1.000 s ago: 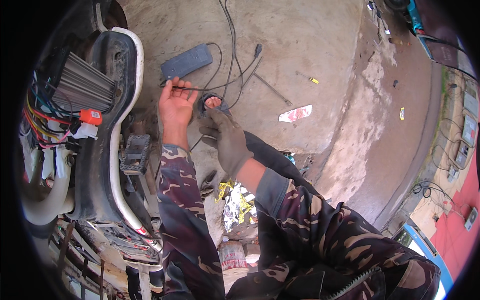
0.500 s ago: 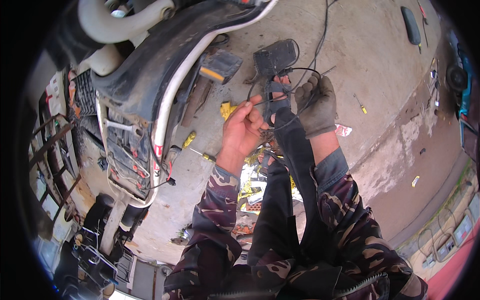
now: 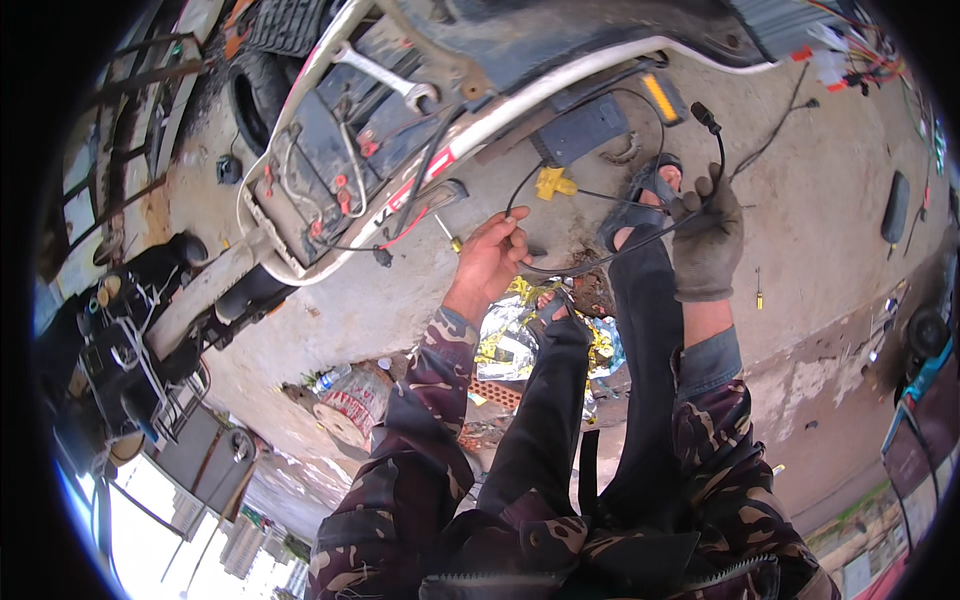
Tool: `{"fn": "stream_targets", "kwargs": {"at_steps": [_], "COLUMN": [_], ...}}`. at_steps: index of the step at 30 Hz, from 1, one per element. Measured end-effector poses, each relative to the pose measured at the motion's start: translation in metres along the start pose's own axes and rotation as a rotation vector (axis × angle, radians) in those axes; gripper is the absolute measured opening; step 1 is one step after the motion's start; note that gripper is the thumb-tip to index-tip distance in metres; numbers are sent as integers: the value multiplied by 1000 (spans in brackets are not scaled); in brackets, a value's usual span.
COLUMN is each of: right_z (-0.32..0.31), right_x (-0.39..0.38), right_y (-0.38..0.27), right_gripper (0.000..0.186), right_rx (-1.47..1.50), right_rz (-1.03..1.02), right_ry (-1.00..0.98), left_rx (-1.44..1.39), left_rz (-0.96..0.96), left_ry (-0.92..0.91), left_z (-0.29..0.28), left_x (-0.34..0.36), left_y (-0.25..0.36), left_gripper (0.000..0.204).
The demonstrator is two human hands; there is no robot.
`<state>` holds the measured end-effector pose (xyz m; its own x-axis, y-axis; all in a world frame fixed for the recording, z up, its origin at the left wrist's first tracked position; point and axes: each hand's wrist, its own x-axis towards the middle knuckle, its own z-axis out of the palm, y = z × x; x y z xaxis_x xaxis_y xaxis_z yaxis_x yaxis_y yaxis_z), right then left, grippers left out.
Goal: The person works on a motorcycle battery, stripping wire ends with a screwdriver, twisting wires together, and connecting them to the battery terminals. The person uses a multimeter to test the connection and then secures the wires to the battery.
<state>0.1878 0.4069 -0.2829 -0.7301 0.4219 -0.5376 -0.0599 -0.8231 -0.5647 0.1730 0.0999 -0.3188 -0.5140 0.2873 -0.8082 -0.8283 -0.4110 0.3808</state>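
Observation:
A black cable [image 3: 600, 263] sags between my two hands, in front of my knees. My bare left hand [image 3: 487, 258] is closed on one stretch of it, thumb and fingers pinched together. On my right hand [image 3: 708, 245] is a dark work glove, its fingers wrapped round the cable. A black plug [image 3: 706, 117] on a short cable end sticks up above the glove. From the left hand the cable loops up over a dark box [image 3: 582, 130] on the ground. A yellow plug-like piece [image 3: 554, 184] lies just below that box.
At upper left, a scooter body [image 3: 440, 150] with white trim has its compartment open, loose wires inside and a wrench [image 3: 385, 76] on it. A screwdriver [image 3: 759, 290] lies to the right. Crumpled foil [image 3: 510, 335] and a perforated brick [image 3: 495, 392] lie near my feet.
The view has turned, so the scooter sits higher and more across the picture. My hands are farther apart with a longer sag of cable between them. The black plug now shows above my right hand.

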Motion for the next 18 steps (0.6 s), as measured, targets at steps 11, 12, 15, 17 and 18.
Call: {"fn": "stream_targets", "kwargs": {"at_steps": [11, 12, 15, 17, 18], "right_z": [22, 30, 52, 63, 68], "right_x": [-12, -24, -70, -94, -102], "right_y": [17, 25, 47, 52, 56], "right_gripper": [37, 36, 34, 38, 41], "right_rx": [-150, -131, -335, -483, -560], "right_rz": [250, 328, 499, 624, 691], "right_ry": [-103, -142, -125, -304, -390], "left_rx": [46, 76, 106, 228, 321], "left_rz": [13, 44, 267, 427, 511], "left_ry": [330, 385, 555, 611, 663], "left_z": [-97, -103, -126, -132, -133], "left_x": [-23, -32, -61, -78, -84], "left_y": [-50, -45, -16, 2, 10], "left_gripper": [35, 37, 52, 65, 68]}}
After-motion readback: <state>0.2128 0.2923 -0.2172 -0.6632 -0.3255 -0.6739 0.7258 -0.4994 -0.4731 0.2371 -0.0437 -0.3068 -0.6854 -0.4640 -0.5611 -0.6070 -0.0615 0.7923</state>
